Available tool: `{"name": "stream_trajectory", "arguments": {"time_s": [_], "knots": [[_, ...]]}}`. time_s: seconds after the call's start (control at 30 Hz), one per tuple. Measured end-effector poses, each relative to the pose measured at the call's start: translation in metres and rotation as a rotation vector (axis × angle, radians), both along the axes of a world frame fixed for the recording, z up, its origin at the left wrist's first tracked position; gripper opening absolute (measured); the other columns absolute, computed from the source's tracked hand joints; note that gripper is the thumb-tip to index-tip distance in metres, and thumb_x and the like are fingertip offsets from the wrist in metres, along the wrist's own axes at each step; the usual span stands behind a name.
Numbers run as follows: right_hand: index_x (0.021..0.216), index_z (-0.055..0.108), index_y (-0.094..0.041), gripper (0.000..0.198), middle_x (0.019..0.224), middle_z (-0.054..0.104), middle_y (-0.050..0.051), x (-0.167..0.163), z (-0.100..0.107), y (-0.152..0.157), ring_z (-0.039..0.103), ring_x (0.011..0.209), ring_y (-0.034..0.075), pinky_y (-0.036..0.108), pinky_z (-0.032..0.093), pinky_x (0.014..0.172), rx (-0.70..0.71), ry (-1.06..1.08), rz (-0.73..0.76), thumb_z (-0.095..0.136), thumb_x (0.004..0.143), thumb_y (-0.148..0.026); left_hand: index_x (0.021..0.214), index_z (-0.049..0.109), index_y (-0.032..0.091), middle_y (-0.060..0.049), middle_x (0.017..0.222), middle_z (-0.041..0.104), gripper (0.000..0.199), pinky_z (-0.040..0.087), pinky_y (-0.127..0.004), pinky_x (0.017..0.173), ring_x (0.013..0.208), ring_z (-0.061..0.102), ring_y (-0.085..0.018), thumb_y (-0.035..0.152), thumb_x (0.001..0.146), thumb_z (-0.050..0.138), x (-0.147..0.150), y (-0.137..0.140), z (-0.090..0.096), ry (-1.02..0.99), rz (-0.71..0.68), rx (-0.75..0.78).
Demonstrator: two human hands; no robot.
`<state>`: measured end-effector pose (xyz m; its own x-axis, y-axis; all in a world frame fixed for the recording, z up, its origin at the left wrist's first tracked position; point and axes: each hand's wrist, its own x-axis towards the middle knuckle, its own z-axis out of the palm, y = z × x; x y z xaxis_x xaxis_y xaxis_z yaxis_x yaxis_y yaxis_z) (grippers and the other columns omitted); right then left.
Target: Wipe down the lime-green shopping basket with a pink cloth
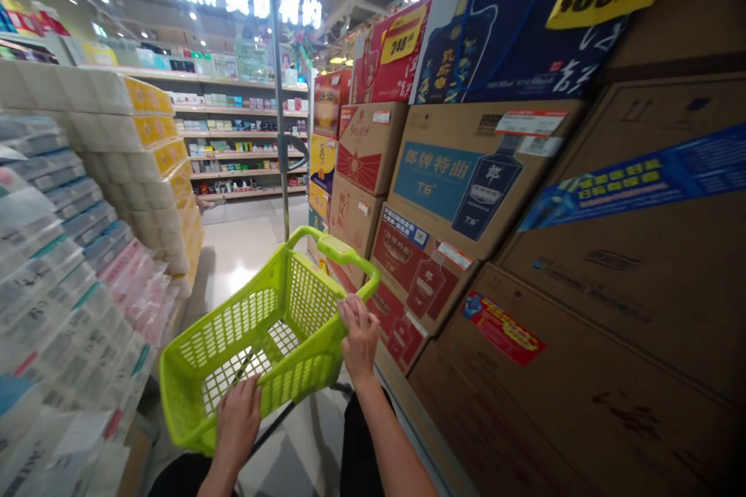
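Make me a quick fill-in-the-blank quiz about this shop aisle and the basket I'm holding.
1. Both hands grip the near rim of a ____ plastic basket.
2. The right hand is on the side nearer the stacked cardboard ____.
3. Beyond the left hand, the shelf on that side holds packs of ____.
4. The basket has ____ inside it.

Missing words: green; boxes; tissue paper; nothing

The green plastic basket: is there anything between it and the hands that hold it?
Nothing visible. The left hand grips the near rim of the lime-green perforated plastic shopping basket directly, and the right hand grips its right rim near the handle, fingers on bare plastic.
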<state>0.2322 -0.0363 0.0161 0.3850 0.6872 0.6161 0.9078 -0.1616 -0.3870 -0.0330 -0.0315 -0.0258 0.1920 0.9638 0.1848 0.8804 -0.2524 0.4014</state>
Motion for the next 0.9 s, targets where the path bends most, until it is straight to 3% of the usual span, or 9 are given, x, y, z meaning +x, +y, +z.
{"name": "stream_trajectory", "arguments": {"time_s": [0.1, 0.27, 0.43, 0.5, 0.57, 0.63, 0.7, 0.8, 0.9], "knots": [[0.145, 0.043, -0.028, 0.083, 0.156, 0.031, 0.003, -0.007, -0.006, -0.001, 0.043, 0.112, 0.025, 0.042, 0.037, 0.1, 0.037, 0.051, -0.014, 0.036, 0.07, 0.007, 0.112, 0.063, 0.025, -0.006, 0.109, 0.07, 0.035, 0.037, -0.041, 0.098, 0.106, 0.061, -0.022, 0.034, 0.093, 0.035, 0.011, 0.003, 0.0, 0.056, 0.028, 0.007], [0.149, 0.034, -0.033, 0.093, 0.155, 0.031, 0.0, -0.029, -0.018, -0.009, 0.04, 0.126, 0.023, 0.04, 0.035, 0.106, 0.013, 0.068, 0.211, 0.035, 0.066, 0.009, 0.116, 0.06, 0.021, -0.01, 0.115, 0.068, 0.039, 0.039, -0.039, 0.096, 0.11, 0.06, -0.023, 0.038, 0.095, 0.032, 0.043, 0.013, 0.016, 0.058, -0.075, 0.015], [0.155, 0.014, -0.021, 0.084, 0.154, 0.024, 0.014, -0.001, -0.001, 0.015, 0.023, 0.143, 0.027, 0.047, 0.03, 0.112, 0.22, 0.351, -0.054, 0.036, 0.077, 0.001, 0.121, 0.057, 0.019, -0.011, 0.119, 0.066, 0.047, 0.04, -0.039, 0.094, 0.11, 0.059, -0.024, 0.044, 0.096, 0.027, 0.066, 0.021, 0.03, 0.081, -0.135, -0.033], [0.155, 0.004, -0.021, 0.083, 0.157, 0.018, 0.016, -0.003, -0.018, 0.022, 0.02, 0.144, 0.029, 0.052, 0.029, 0.111, 0.194, 0.34, -0.059, 0.037, 0.082, -0.002, 0.125, 0.054, 0.018, -0.012, 0.12, 0.065, 0.049, 0.039, -0.042, 0.096, 0.111, 0.058, -0.025, 0.047, 0.096, 0.026, 0.071, 0.02, 0.028, 0.107, -0.107, -0.035], [0.154, -0.008, -0.02, 0.083, 0.159, 0.016, 0.018, -0.017, -0.054, 0.021, 0.02, 0.144, 0.031, 0.054, 0.032, 0.108, 0.129, 0.273, -0.016, 0.038, 0.086, -0.007, 0.128, 0.052, 0.019, -0.012, 0.121, 0.065, 0.051, 0.038, -0.045, 0.097, 0.113, 0.057, -0.026, 0.047, 0.096, 0.026, 0.072, 0.018, 0.024, 0.132, -0.084, -0.016], [0.153, -0.015, -0.017, 0.081, 0.156, 0.025, 0.02, -0.035, -0.092, 0.017, 0.027, 0.143, 0.032, 0.051, 0.04, 0.102, 0.088, 0.253, -0.029, 0.037, 0.091, -0.013, 0.131, 0.05, 0.02, -0.012, 0.124, 0.063, 0.05, 0.037, -0.045, 0.099, 0.116, 0.055, -0.025, 0.045, 0.096, 0.025, 0.071, 0.018, 0.02, 0.136, -0.082, -0.003], [0.153, -0.014, -0.02, 0.08, 0.151, 0.036, 0.019, -0.045, -0.115, 0.014, 0.041, 0.135, 0.03, 0.046, 0.047, 0.096, 0.049, 0.314, -0.072, 0.037, 0.092, -0.013, 0.134, 0.048, 0.021, -0.011, 0.126, 0.062, 0.051, 0.036, -0.044, 0.1, 0.119, 0.054, -0.025, 0.045, 0.096, 0.023, 0.068, 0.019, 0.017, 0.126, -0.096, -0.007], [0.155, -0.007, -0.019, 0.085, 0.148, 0.038, 0.02, -0.037, -0.103, 0.023, 0.046, 0.131, 0.03, 0.045, 0.046, 0.099, 0.052, 0.391, -0.088, 0.042, 0.086, -0.008, 0.136, 0.047, 0.022, -0.01, 0.128, 0.061, 0.052, 0.033, -0.046, 0.103, 0.121, 0.052, -0.024, 0.045, 0.097, 0.022, 0.067, 0.023, 0.019, 0.115, -0.103, -0.038], [0.155, 0.003, -0.018, 0.088, 0.154, 0.023, 0.02, -0.019, -0.064, 0.041, 0.029, 0.141, 0.031, 0.05, 0.035, 0.109, 0.108, 0.441, -0.062, 0.039, 0.077, -0.001, 0.136, 0.047, 0.022, -0.009, 0.126, 0.062, 0.052, 0.031, -0.048, 0.105, 0.121, 0.052, -0.025, 0.043, 0.097, 0.021, 0.07, 0.026, 0.023, 0.118, -0.089, -0.062]]}}
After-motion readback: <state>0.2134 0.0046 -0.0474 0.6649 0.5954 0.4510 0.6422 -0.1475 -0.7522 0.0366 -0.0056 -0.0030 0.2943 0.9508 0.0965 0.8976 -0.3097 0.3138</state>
